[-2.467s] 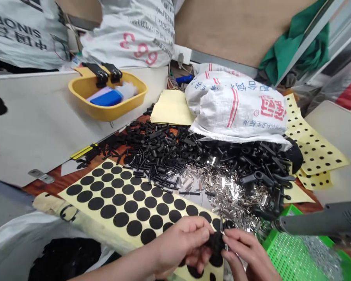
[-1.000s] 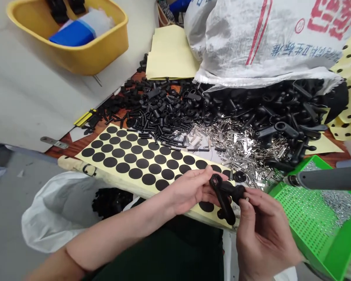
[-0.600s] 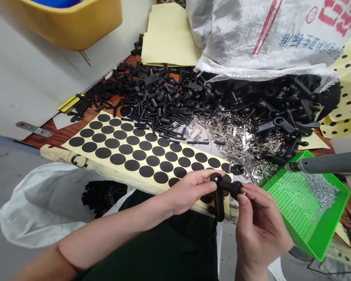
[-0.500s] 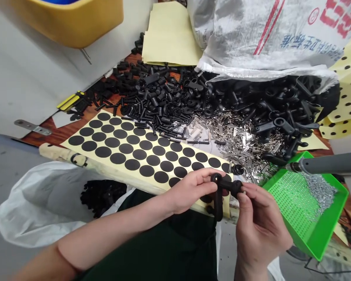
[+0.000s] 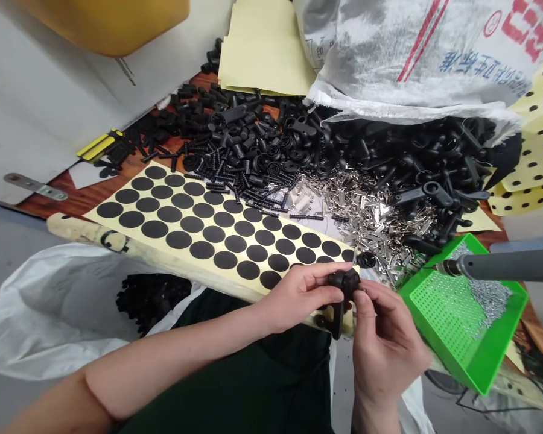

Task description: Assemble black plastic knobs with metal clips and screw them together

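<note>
Above the table's front edge, my left hand (image 5: 294,295) pinches a black plastic crank handle (image 5: 338,319) whose lever hangs down below my fingers. My right hand (image 5: 387,343) is closed at the right end of the same piece, on a round black plastic part (image 5: 352,279) pressed close against the handle. My fingertips partly hide where the two parts meet. Under my hands lies a yellow sheet of round black stickers (image 5: 201,211). Just beyond them is a small black ring-shaped part (image 5: 367,259).
Black plastic parts (image 5: 253,138) and metal clips (image 5: 375,211) are heaped behind. At right, a grey power screwdriver (image 5: 511,265) juts over a green basket (image 5: 479,380) holding screws. A white sack (image 5: 389,54) leans at the back; an open white bag (image 5: 40,307) hangs lower left.
My right hand has moved left toward my left hand. The black piece that stretched between them now looks shorter, its parts close together. The view has shifted slightly.
</note>
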`<state>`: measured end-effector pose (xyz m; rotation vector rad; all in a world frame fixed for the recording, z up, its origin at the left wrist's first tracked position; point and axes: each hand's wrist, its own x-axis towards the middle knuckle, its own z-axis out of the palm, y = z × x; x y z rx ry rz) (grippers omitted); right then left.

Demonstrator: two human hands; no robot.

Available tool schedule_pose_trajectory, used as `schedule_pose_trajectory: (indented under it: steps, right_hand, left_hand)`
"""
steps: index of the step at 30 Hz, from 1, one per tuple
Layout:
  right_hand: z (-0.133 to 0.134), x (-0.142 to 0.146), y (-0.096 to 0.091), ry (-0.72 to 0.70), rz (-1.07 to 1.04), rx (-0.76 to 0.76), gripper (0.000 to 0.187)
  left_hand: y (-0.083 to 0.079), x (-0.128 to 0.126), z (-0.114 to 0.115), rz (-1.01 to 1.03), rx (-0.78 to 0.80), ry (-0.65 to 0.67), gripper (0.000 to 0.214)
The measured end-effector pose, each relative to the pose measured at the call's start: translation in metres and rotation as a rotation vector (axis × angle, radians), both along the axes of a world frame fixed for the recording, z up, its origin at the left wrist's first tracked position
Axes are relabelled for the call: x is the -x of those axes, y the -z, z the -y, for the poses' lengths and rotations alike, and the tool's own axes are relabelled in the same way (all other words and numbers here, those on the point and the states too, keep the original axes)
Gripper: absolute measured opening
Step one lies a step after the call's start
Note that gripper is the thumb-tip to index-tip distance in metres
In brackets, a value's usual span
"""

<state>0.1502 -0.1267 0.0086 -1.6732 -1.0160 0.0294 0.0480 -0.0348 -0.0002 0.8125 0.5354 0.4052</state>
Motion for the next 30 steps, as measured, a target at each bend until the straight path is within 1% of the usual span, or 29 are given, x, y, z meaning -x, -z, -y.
schedule_pose_trajectory:
  steps: [6, 10, 16, 20, 22, 26, 30]
  right_hand:
    - [0.002, 0.003, -0.001, 0.040, -0.102, 0.031, 0.011]
    - [0.005, 0.005, 0.001, 0.105, -0.179, 0.037, 0.019]
    - [0.010, 0.005, 0.005, 0.100, -0.141, 0.031, 0.022]
    - [0.009, 0.004, 0.003, 0.067, -0.069, 0.022, 0.020]
    - [0.009, 0.003, 0.002, 0.060, -0.046, 0.022, 0.019]
    - [0.010, 0.002, 0.000, 0.056, -0.016, 0.024, 0.019]
    - [0.011, 0.002, 0.000, 0.022, 0.013, 0.007, 0.020]
  left_hand:
    - [-0.001, 0.000, 0.000, 0.004, -0.017, -0.020, 0.048]
    - [-0.003, 0.001, 0.001, -0.006, -0.025, -0.030, 0.047]
    - [-0.008, 0.002, 0.002, -0.007, 0.028, -0.051, 0.051]
    - [-0.011, 0.002, 0.002, 0.007, 0.011, -0.066, 0.036]
    - [-0.011, 0.002, 0.002, 0.016, -0.003, -0.064, 0.032]
    - [-0.009, 0.001, 0.003, 0.014, -0.019, -0.063, 0.037]
    - [-0.010, 0.002, 0.005, -0.005, -0.023, -0.062, 0.040]
